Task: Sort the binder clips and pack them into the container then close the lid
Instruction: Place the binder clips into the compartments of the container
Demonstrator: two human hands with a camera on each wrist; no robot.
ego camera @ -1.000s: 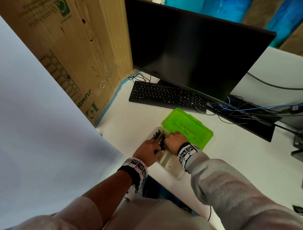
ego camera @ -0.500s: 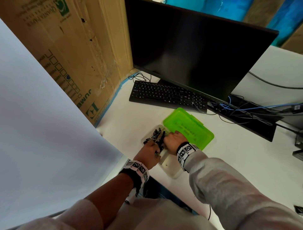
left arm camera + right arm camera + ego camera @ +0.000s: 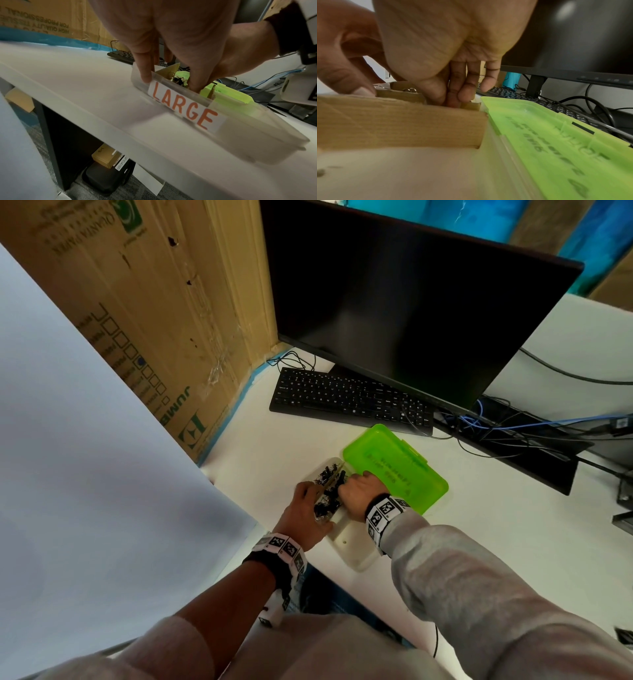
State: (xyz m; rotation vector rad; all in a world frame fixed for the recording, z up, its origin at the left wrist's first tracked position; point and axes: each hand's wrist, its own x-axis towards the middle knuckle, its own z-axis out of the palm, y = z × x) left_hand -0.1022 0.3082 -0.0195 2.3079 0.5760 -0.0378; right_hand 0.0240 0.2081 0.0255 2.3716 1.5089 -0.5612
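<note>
A translucent container (image 3: 352, 549) with cardboard dividers (image 3: 402, 121) lies on the white desk. Its side carries a label reading LARGE (image 3: 181, 108). The green lid (image 3: 400, 467) lies open flat on its right. Black binder clips (image 3: 327, 474) fill the far compartments. My left hand (image 3: 305, 508) straddles the container's left wall (image 3: 140, 83), one finger outside and the others inside, gripping it. My right hand (image 3: 356, 491) reaches down into a middle compartment. Its thumb and fingers (image 3: 453, 98) pinch together among the clips. The divider hides their tips.
A black keyboard (image 3: 349, 398) and a dark monitor (image 3: 411, 302) stand just beyond the lid. Tangled cables (image 3: 513, 429) lie at the right. A cardboard box (image 3: 154, 320) and a white panel (image 3: 85, 474) close off the left. The desk edge is near my body.
My left hand has slid a little left and back off the container's middle, and more black clips show. The right hand stays in the same compartment.
</note>
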